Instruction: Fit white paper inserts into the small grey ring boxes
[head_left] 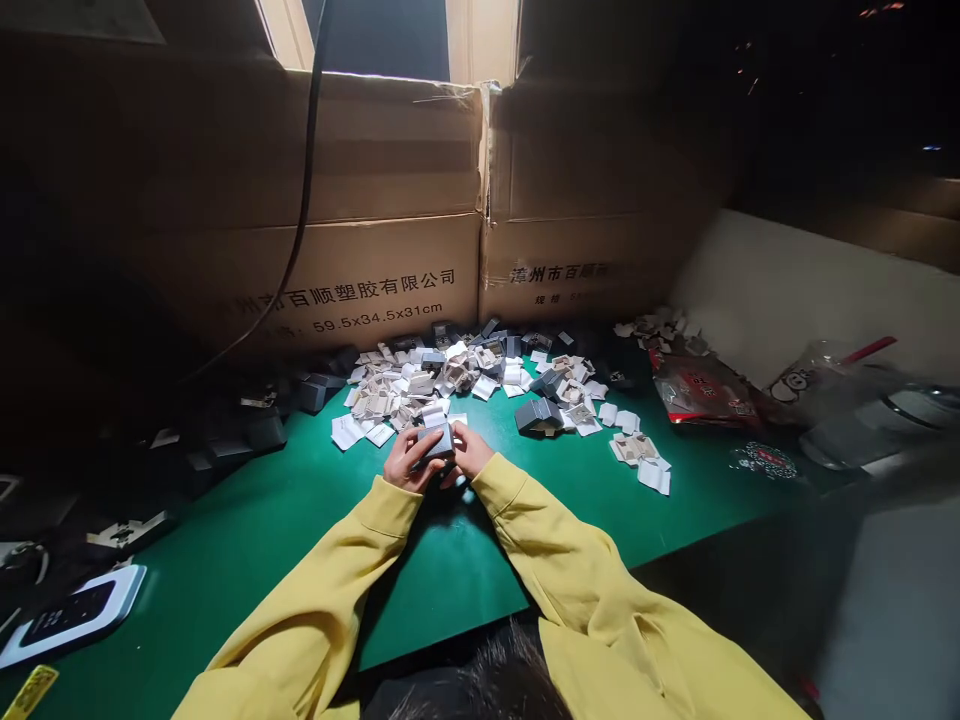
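Note:
A small dark grey box (437, 443) is held up over the green table (442, 590), in front of a heap of pieces. My left hand (407, 460) is closed around its left side, the thumb lying across it. At its right side, the fingers of my right hand (471, 452) are bent against the box's edge; their tips are partly hidden. Just beyond my hands spreads a pile of folded white and beige card inserts (397, 395). More dark grey boxes (538, 415) lie among these inserts.
Large cardboard cartons (390, 200) wall off the back, and a black cable (304, 200) hangs before them. To the right lie loose inserts (641, 455), a red-and-clear packet (701, 390) and a clear plastic cup (806, 375). A white-edged device (82, 612) sits at the left.

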